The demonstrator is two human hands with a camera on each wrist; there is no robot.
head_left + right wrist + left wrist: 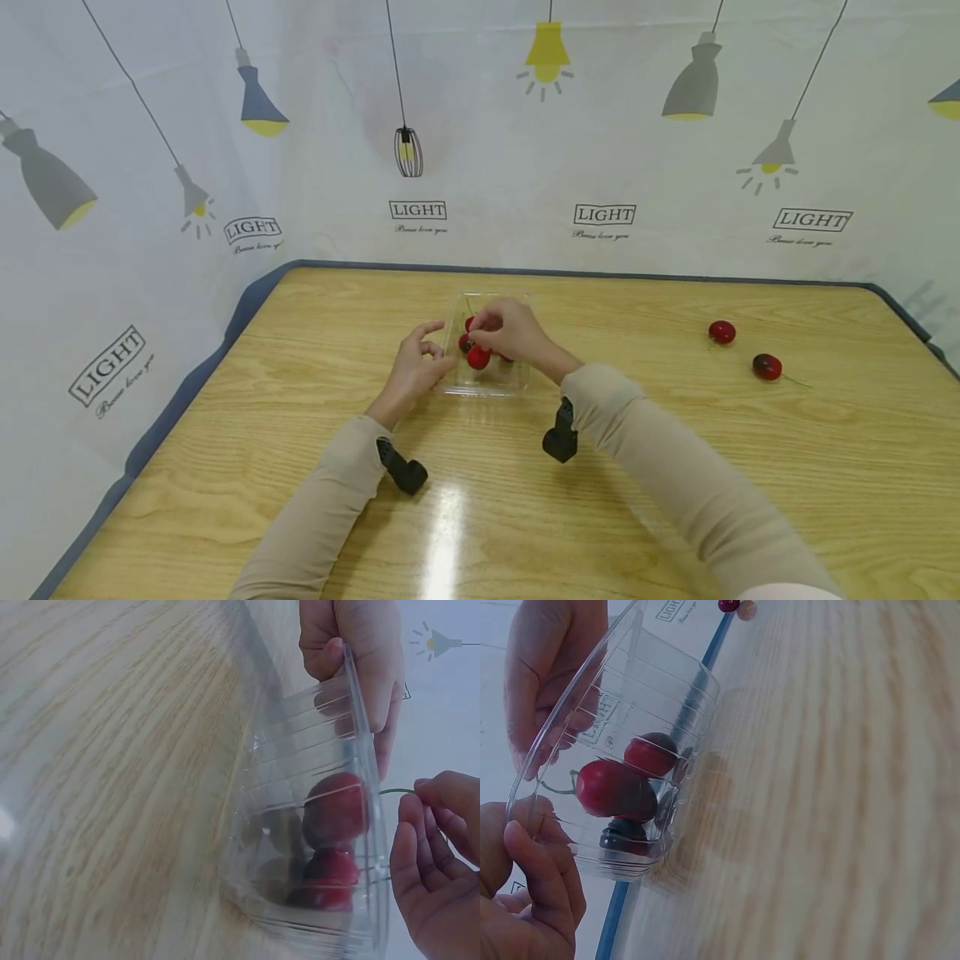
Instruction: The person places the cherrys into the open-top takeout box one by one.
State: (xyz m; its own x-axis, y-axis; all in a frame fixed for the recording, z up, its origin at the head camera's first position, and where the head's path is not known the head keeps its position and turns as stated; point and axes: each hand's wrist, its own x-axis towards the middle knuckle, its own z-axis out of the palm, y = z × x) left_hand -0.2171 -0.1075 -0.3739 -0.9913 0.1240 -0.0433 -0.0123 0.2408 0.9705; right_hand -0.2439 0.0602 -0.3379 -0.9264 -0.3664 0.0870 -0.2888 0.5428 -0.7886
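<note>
A clear plastic box [491, 385] stands on the table with several dark red cherries inside. At its left side my left hand [412, 365] grips the rim between thumb and fingers, as the left wrist view also shows. My right hand [517, 335] is over the box. In the right wrist view, thumb and forefinger pinch the green stem [397, 791] of a cherry [336, 806] that is within the box walls. Another cherry [331, 877] lies beside it. My right hand hides part of the box's contents in the head view.
Two loose cherries lie on the wooden table to the right: one cherry [722, 332] farther back, and a darker cherry [767, 367] with a long stem. A white printed curtain [495, 167] stands behind the table's blue-edged border.
</note>
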